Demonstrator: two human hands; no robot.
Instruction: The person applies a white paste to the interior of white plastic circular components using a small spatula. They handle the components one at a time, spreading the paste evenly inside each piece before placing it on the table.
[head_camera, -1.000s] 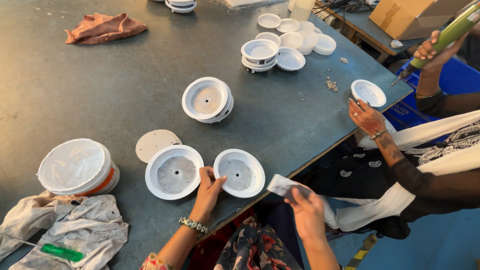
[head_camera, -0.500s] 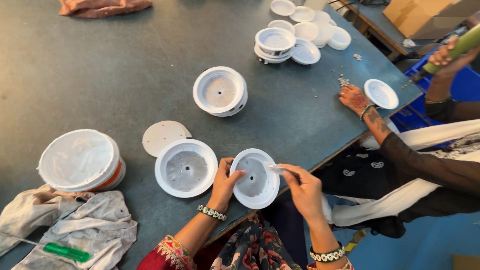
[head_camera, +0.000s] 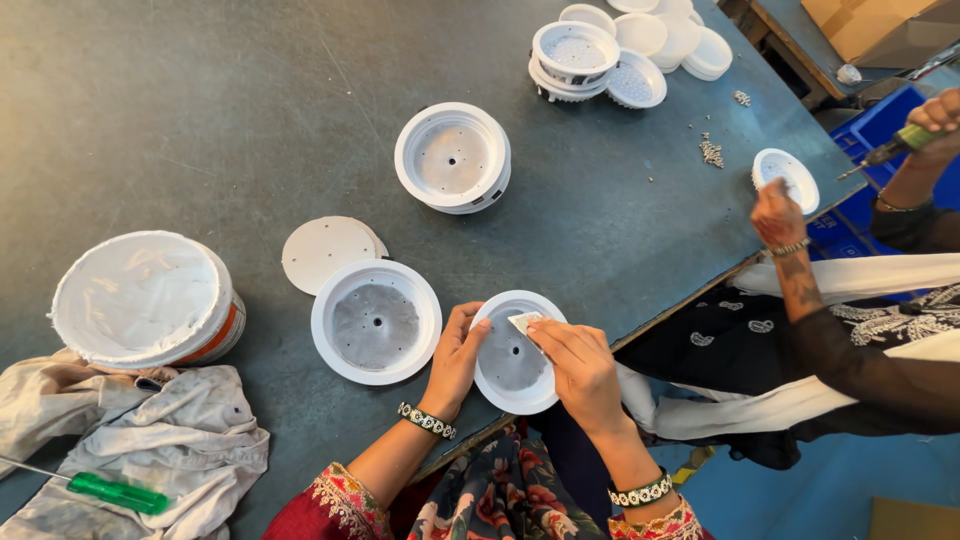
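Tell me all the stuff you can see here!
Round housing: one, white, table's near edge, in both hands.
Small pad: one, pale, pressed inside it.
Round housings: two, white, one beside it, one mid-table.
Flat discs: white, beside the near housing.
Tub: one, white, left.
Rags: grey, bottom left.
Screwdriver: green handle, on rags.
Stacked parts: white, far end.
Screws: small pile, right.
Co-worker's hand: on a small white part.
Left hand, right hand.
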